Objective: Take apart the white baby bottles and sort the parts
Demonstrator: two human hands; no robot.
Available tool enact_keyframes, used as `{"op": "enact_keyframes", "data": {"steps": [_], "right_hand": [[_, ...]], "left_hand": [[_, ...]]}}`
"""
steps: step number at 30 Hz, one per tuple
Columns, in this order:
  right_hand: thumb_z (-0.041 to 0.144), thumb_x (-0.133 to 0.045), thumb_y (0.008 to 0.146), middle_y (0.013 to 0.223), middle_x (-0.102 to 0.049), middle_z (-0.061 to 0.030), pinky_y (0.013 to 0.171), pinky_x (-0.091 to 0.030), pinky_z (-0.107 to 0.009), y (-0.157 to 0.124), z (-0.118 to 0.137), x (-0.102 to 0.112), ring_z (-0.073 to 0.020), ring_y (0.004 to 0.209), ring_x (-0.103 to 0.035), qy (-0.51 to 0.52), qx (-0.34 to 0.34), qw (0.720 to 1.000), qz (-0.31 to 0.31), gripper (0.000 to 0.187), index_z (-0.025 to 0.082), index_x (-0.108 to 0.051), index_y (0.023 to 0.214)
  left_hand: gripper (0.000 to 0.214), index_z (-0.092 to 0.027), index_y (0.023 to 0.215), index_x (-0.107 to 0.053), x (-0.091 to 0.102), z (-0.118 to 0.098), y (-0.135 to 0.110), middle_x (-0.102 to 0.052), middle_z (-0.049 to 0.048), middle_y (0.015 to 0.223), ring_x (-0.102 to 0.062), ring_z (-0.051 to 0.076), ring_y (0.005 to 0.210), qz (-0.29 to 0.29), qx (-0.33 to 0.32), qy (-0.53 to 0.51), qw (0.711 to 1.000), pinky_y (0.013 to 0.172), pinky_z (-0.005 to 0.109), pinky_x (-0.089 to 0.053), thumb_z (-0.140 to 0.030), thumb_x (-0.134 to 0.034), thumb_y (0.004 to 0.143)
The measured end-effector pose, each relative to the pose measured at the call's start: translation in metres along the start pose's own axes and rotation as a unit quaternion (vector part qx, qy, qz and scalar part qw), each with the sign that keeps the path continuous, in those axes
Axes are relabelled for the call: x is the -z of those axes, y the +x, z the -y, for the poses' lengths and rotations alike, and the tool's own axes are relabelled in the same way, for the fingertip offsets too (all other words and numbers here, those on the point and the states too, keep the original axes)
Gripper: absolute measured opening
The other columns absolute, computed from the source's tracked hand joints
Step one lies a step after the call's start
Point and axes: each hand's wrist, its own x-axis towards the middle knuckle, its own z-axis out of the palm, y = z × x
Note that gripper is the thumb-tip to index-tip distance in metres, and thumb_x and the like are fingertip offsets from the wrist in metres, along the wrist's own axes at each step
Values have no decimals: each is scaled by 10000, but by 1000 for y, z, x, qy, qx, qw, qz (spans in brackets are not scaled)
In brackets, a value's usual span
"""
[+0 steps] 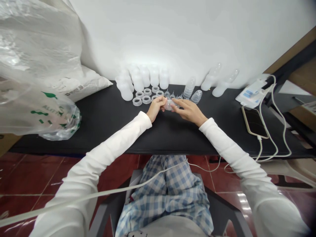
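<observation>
My left hand (156,107) and my right hand (189,111) meet over the middle of the black table (111,115). Both pinch a small clear silicone nipple (169,104) between their fingertips. Just beyond the hands lie several translucent screw rings (146,95) and more clear nipples (172,95). Behind those stand several frosted white bottles (138,80) against the wall. A stack of clear caps (189,87) and one cap on its side (197,96) lie to the right of the nipples.
Two capped bottles (219,80) lean on the wall at the right. A phone (255,122) lies on its cable next to a white power pack (250,94). Big plastic bags (37,98) crowd the table's left end. A white cable crosses my lap.
</observation>
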Motion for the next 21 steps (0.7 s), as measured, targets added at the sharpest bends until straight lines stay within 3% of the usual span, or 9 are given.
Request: {"op": "enact_keyframes", "data": {"steps": [4, 8, 12, 16, 21], "right_hand": [[535, -469, 1035, 1295, -686, -162, 991, -500, -545, -3, 0, 0, -340, 1181, -637, 13, -42, 997, -66, 414, 231, -625, 1268], [704, -323, 1014, 1287, -646, -202, 970, -491, -519, -4, 1, -3, -347, 1136, -629, 59, -97, 984, -138, 677, 152, -536, 1342], [765, -201, 1001, 989, -686, -128, 876, -479, -459, -3, 2, -4, -284, 904, -626, 92, -173, 973, -120, 706, 195, -606, 1099], [801, -277, 978, 744, -600, -37, 761, -470, -381, -1, 3, -9, -203, 691, -541, 134, -193, 966, -112, 681, 208, -613, 980], [768, -355, 982, 948, -686, -97, 784, -528, -379, 2, 3, -22, -221, 800, -607, 153, -153, 968, -128, 680, 175, -632, 1171]], "left_hand": [[450, -209, 711, -554, -7, 5, -4, -537, -17, 688, -506, 119, 642, -27, -86, 45, 995, 628, 270, -464, -593, -762, 822], [481, -212, 782, -627, -14, 0, -12, -645, 19, 818, -606, 152, 793, -22, -156, 88, 984, 799, 306, -520, -675, -758, 790], [413, -209, 808, -673, -12, -2, -15, -690, 30, 869, -641, 167, 853, -15, -187, 150, 971, 859, 319, -520, -614, -753, 828], [422, -194, 768, -648, -4, 3, -7, -631, 12, 787, -589, 143, 759, 0, -164, 142, 976, 742, 292, -509, -597, -765, 814], [359, -192, 709, -567, -1, 0, -1, -495, -11, 695, -496, 126, 672, 10, -129, 88, 988, 554, 236, -464, -474, -768, 803]]}}
